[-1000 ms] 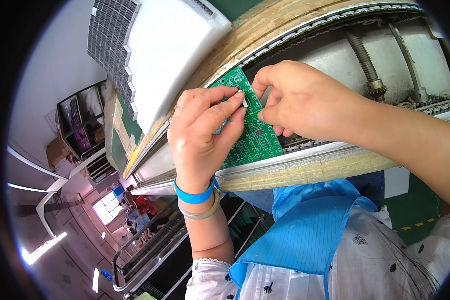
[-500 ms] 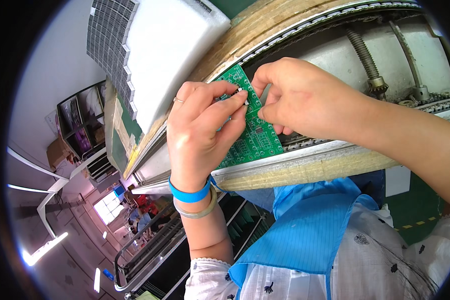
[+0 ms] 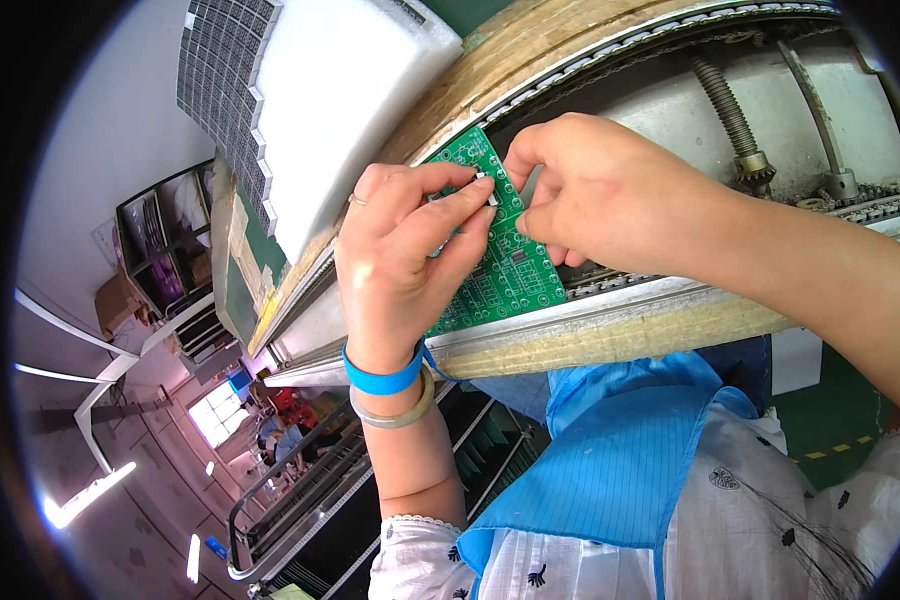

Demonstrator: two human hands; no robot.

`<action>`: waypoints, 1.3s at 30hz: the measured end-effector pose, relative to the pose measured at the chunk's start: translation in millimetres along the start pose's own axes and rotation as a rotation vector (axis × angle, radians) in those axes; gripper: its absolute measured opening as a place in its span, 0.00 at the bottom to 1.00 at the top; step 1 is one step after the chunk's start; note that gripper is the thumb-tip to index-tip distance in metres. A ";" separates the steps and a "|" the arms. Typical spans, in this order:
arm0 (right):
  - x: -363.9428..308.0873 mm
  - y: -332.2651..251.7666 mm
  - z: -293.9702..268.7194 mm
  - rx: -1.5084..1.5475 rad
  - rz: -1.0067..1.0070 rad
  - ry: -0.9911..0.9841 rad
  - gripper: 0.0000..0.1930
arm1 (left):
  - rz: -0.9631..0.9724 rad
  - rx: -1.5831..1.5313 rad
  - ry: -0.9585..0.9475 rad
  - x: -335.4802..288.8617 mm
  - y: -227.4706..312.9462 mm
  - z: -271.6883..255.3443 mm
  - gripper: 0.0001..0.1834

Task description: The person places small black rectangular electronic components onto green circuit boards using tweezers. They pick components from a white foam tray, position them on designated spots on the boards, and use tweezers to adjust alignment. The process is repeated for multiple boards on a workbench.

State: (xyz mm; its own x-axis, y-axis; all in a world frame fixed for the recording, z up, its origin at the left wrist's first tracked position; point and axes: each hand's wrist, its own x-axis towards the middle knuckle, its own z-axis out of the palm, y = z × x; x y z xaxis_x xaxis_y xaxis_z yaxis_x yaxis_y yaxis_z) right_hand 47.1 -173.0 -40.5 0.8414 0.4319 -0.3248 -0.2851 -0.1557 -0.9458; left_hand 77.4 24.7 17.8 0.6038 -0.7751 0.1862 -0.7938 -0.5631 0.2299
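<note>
A green circuit board [image 3: 527, 283] lies across the conveyor rails in front of me, with small parts and printed traces on it. My left hand [image 3: 395, 240] is over the board, its thumb and fingers pinching a small white and black component [image 3: 490, 197] against the board's upper part. The fingers hide much of that component and the board's left side. My right hand [image 3: 610, 200] is at the board's right edge, fingers curled, with the index finger and thumb gripping the edge. A blue band and a bangle are on my left wrist.
A white foam block [image 3: 340, 90] with a grid of dark small pieces [image 3: 220, 85] stands beyond the wooden rail [image 3: 610, 340] at left. A threaded shaft [image 3: 727, 110] and chain run inside the conveyor at right. A rack [image 3: 310, 520] stands lower left; people sit farther back.
My left hand and wrist have shifted very slightly to the right, still pinching the component. My right hand and the board look almost unchanged.
</note>
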 end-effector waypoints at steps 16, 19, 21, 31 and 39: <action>-1.2 1.3 0.5 0.032 -0.010 0.014 0.12 | -0.088 -0.049 0.027 -3.5 2.6 -0.1 0.14; -4.0 1.6 0.0 0.047 -0.009 0.028 0.13 | -0.086 -0.051 0.018 -0.2 5.5 0.2 0.14; -6.2 3.6 -0.9 0.044 -0.030 0.052 0.13 | -0.088 -0.060 0.017 2.8 7.4 1.8 0.14; -15.9 -34.7 -66.4 -0.809 -0.712 0.664 0.07 | -0.106 -0.067 0.062 -8.9 8.5 0.8 0.15; 0.4 -40.1 -151.5 -1.218 -0.507 0.779 0.11 | -0.109 -0.061 0.077 -7.5 7.8 5.1 0.18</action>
State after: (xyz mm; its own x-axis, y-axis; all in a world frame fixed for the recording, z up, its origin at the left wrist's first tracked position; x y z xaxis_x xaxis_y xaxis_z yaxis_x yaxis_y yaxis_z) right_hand 128.4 -301.2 -1.5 0.8662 0.1644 0.4718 0.3082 -0.9190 -0.2457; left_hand 66.3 24.7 13.3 0.6921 -0.6844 0.2293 -0.7185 -0.6226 0.3101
